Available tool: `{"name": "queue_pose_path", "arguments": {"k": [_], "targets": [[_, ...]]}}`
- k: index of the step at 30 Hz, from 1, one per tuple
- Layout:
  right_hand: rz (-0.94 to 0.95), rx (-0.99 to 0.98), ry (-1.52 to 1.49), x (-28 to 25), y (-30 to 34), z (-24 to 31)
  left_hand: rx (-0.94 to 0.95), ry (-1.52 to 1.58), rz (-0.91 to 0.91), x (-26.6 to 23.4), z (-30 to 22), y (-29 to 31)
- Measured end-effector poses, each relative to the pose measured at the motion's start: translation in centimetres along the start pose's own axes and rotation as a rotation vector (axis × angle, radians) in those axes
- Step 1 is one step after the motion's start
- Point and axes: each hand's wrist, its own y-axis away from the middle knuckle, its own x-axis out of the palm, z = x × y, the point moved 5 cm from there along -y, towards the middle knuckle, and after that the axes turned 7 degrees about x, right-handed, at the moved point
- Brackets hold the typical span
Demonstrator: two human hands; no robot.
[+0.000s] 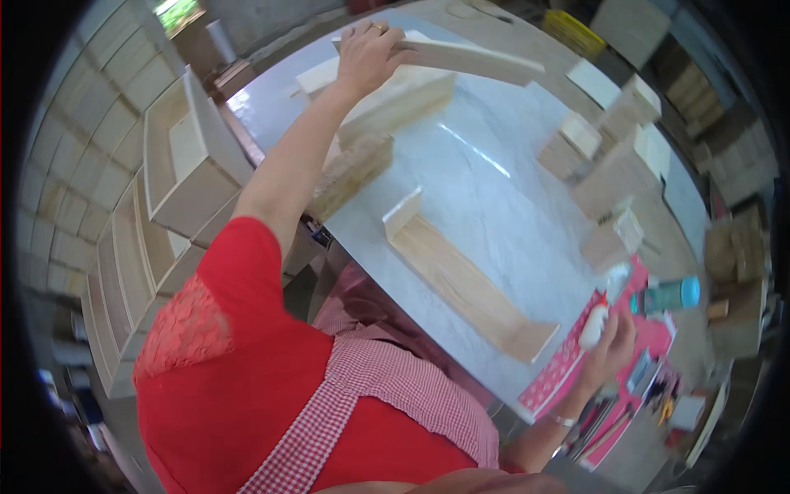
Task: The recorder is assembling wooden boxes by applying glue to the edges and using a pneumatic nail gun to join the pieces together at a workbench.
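At the far side of the table, my left hand point(370, 59) is closed on the left end of a long pale wooden board point(485, 64), held above stacked wooden pieces. Low on the right, my right hand point(613, 346) grips a small white squeeze bottle point(593, 327) with a red tip, like a glue bottle. Between the hands, on the white marbled tabletop point(485, 222), lies a three-sided wooden frame point(461, 276): a long flat board with a short upright piece at each end.
Stacked wooden boards point(399, 99) lie under my left hand. Wooden blocks point(568, 146) stand along the right side. A pink cloth point(559, 375), a teal-lidded jar point(673, 295) and several tools point(605, 432) are beside my right hand. Wooden drawers point(193, 165) are stacked at left.
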Motion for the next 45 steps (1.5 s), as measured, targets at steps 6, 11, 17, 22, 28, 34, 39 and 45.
{"name": "queue_pose_path", "arguments": {"k": [6, 11, 17, 22, 28, 34, 39, 45], "targets": [[0.230, 0.289, -0.507, 5.9, 1.8, 6.2, 0.355, 0.312, -0.371, -8.1, -14.3, 3.7], [0.153, 0.350, -0.645, 5.5, 3.6, 6.6, 0.443, 0.421, -0.345, -10.3, -19.3, 6.6], [0.001, 0.293, -0.709, 4.2, 5.6, 6.1, 0.512, 0.558, -0.104, -11.4, -21.5, 6.4], [-0.065, 0.317, -0.776, 5.5, 7.4, 7.7, 0.559, 0.780, 0.133, -14.6, -28.8, 3.9], [0.046, 0.193, -0.687, 5.2, 7.8, 9.2, 0.594, 1.067, 0.471, -15.8, -33.6, -0.3], [0.122, 0.172, -0.735, 4.6, 8.0, 8.3, 0.622, 1.088, 0.609, -16.0, -35.0, -0.6], [0.197, 0.190, -0.593, 1.0, 8.1, 4.4, 0.542, 1.086, 0.638, -14.7, -33.9, 0.3], [0.479, 0.098, -0.068, 1.2, 9.4, -2.6, 0.517, 1.031, 0.670, -12.3, -32.1, 3.9]]}}
